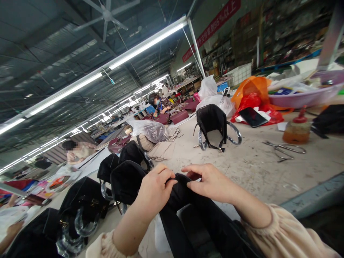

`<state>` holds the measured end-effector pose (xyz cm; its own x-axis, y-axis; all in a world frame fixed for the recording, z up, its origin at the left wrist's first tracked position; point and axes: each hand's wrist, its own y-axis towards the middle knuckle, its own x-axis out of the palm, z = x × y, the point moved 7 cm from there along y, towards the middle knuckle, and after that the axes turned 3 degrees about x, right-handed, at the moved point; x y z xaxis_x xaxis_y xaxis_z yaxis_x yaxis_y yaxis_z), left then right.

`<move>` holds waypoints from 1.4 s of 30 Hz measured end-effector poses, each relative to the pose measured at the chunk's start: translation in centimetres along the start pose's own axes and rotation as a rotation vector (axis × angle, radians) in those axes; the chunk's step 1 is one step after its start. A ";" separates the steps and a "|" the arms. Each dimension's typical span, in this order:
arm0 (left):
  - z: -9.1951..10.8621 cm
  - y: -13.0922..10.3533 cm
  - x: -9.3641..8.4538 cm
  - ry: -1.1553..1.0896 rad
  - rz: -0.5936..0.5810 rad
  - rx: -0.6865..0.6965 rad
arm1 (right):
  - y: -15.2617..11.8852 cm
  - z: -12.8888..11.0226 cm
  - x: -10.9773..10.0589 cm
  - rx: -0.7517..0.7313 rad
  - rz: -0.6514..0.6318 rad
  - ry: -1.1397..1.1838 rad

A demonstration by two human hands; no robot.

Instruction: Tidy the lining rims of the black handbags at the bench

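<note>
A black fabric bag (179, 196) lies in front of me at the bottom middle, its open side and long dark panels toward me. My left hand (156, 188) pinches the bag's upper edge between thumb and bent fingers. On the same edge, a little to the right, my right hand (209, 182) has its thumb and curled fingers closed round the fabric. Its fingertips are partly hidden behind the edge. Just left of my left hand sits another black bag (126, 181), close to my wrist.
Several black bags with plastic-wrapped handles (86, 222) line the left. One black bag (212, 122) stands farther back. Scissors (285, 148), an oil bottle (297, 130), a phone (253, 117) and a purple basin (303, 98) lie right. A metal edge (314, 197) borders the table; people work beyond.
</note>
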<state>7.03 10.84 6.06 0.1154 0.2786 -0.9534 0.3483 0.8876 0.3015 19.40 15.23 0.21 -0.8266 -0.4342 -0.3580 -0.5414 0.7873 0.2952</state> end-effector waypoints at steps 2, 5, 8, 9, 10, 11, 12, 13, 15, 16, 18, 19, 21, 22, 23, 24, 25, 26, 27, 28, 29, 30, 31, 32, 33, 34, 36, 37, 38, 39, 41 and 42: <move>0.1 0.2 0.2 0.011 -0.020 -0.013 | 0.0 -0.2 0.0 -0.006 -0.001 -0.011; 0.3 0.6 0.4 0.024 -0.022 -0.030 | 0.1 -0.4 0.1 -0.025 -0.017 -0.012; 0.9 0.9 0.8 0.026 -0.041 0.017 | 0.1 -0.6 0.2 -0.035 -0.039 0.019; 1.1 0.9 1.0 0.027 -0.056 0.039 | 0.0 -0.6 0.3 -0.032 -0.042 0.027; 1.2 1.0 1.1 0.030 -0.075 0.057 | 0.0 -0.6 0.3 -0.029 -0.042 0.031; 1.3 1.0 1.3 0.035 -0.091 0.068 | 0.0 -0.6 0.3 -0.025 -0.042 0.030; 1.3 1.1 1.4 0.041 -0.107 0.075 | 0.0 -0.6 0.3 -0.022 -0.044 0.027; 1.4 1.1 1.5 0.048 -0.124 0.083 | -0.1 -0.6 0.3 -0.025 -0.048 0.026; 1.3 1.2 1.6 0.056 -0.152 0.099 | -0.1 -0.7 0.3 -0.042 -0.080 0.045; 1.2 1.3 1.6 0.055 -0.159 0.104 | -0.2 -0.7 0.3 -0.047 -0.109 0.069; 0.9 1.5 1.6 0.043 -0.159 0.104 | -0.3 -0.5 0.2 -0.033 -0.175 0.120; 0.7 1.6 1.6 0.032 -0.156 0.099 | -0.4 -0.3 0.2 -0.013 -0.204 0.135; 0.3 1.7 1.6 0.012 -0.157 0.086 | -0.5 0.2 -0.2 0.028 -0.236 0.130; 0.2 1.8 1.5 0.006 -0.161 0.080 | -0.5 0.4 -0.4 0.038 -0.235 0.117; 0.1 1.8 1.6 0.004 -0.168 0.074 | -0.5 0.4 -0.7 0.041 -0.226 0.102; 0.0 1.9 1.6 0.007 -0.175 0.067 | -0.5 0.4 -1.1 0.038 -0.212 0.086; 0.0 2.0 1.6 0.013 -0.183 0.057 | -0.5 0.2 -1.3 0.030 -0.195 0.066; 0.0 2.0 1.6 0.020 -0.187 0.047 | -0.6 0.0 -1.6 0.021 -0.180 0.041; 0.0 2.1 1.6 0.026 -0.188 0.034 | -0.7 -0.2 -1.7 0.014 -0.171 0.010; 0.0 2.2 1.6 0.033 -0.186 0.020 | -0.8 -0.5 -1.7 0.009 -0.168 -0.029; 0.0 2.3 1.6 0.040 -0.183 0.005 | -0.9 -0.7 -1.6 0.007 -0.162 -0.077; -0.1 2.4 1.6 0.041 -0.174 -0.012 | -1.0 -0.9 -1.5 0.008 -0.153 -0.132; -0.2 2.6 1.6 0.031 -0.160 -0.029 | -1.1 -1.1 -1.4 0.011 -0.137 -0.191; -0.3 2.7 1.6 0.006 -0.147 -0.046 | -1.2 -1.2 -1.3 0.016 -0.114 -0.250; -0.5 2.8 1.7 -0.036 -0.142 -0.062 | -1.3 -1.3 -1.3 0.019 -0.086 -0.301; -0.8 2.8 1.7 -0.095 -0.142 -0.080 | -1.3 -1.3 -1.2 0.022 -0.059 -0.343; -1.5 2.5 1.7 -0.234 -0.157 -0.124 | -1.3 -1.3 -1.1 0.025 -0.017 -0.402; -2.0 2.2 1.5 -0.286 -0.171 -0.155 | -1.3 -1.3 -1.1 0.023 -0.004 -0.425; -2.5 1.9 1.3 -0.310 -0.184 -0.189 | -1.3 -1.2 -1.1 0.019 0.008 -0.446; -3.0 1.5 0.8 -0.305 -0.197 -0.221 | -1.2 -1.2 -1.2 0.016 0.017 -0.466; -3.6 0.6 0.0 -0.223 -0.255 -0.262 | -1.1 -1.2 -1.2 0.009 0.024 -0.490; -3.7 0.2 -0.4 -0.173 -0.300 -0.268 | -1.0 -1.2 -1.3 0.009 0.022 -0.493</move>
<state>3.66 12.26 6.45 0.2079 -0.0512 -0.9768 0.1393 0.9900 -0.0223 20.81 14.42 1.44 -0.6659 -0.1602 -0.7287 -0.5213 0.7986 0.3008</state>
